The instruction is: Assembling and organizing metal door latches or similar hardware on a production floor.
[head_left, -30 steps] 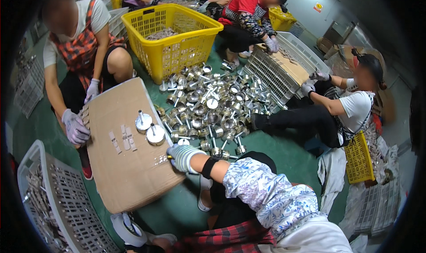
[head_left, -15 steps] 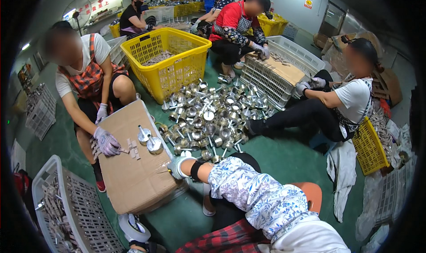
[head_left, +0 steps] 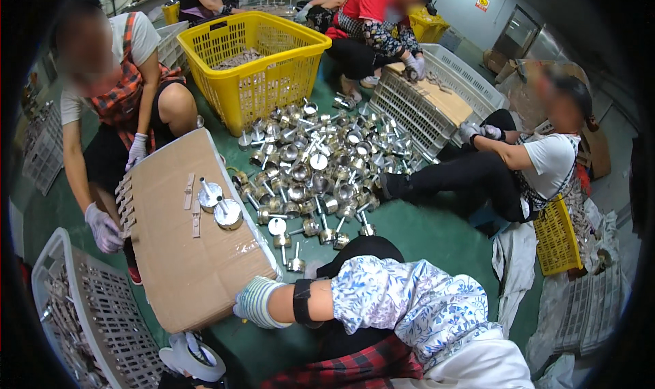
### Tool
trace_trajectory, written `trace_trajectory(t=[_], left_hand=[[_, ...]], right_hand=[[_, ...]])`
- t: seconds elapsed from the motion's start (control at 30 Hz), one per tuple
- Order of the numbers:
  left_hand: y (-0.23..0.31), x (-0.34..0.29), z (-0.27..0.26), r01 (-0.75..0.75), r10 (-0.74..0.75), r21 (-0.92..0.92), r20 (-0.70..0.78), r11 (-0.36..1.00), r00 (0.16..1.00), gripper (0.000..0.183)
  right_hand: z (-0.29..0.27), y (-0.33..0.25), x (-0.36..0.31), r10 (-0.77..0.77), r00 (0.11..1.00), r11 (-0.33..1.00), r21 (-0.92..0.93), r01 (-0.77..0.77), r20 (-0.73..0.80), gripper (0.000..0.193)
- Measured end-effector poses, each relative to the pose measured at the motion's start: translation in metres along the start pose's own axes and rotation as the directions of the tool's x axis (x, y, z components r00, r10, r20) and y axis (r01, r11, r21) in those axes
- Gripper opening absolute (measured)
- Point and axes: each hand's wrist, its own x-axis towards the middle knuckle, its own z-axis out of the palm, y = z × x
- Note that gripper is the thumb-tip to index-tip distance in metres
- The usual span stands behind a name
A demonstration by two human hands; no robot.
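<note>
Though partly glossy, brown cardboard

Looks like factory workshop, hand work done at floor level. Shown by heap of stemmed metal cups lying on green floor, yellow plastic crate and pale slatted crate loaded with small parts, low cardboard-covered worktop. Also note gloved co-workers seated around heap, some in aprons, more crates farther back, yellow-and-red warning sign on plain wall.
</note>
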Motion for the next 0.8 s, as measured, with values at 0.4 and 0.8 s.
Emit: trace_trajectory(t=[0.4, 0.8], left_hand=[[-0.057, 0.007, 0.025, -0.280, 0.282, -0.073, 0.017, 0.957, 0.959, 0.030], [-0.075, -0.014, 0.049, -0.158, 0.167, -0.095, 0.096, 0.983, 0.981, 0.040]], right_hand=[[-0.014, 0.032, 0.049, -0.027, 0.932, 0.994, 0.111, -0.014, 0.361, 0.031], [-0.006, 0.023, 0.055, -0.020, 0.945, 0.998, 0.069, -0.003, 0.326, 0.028]])
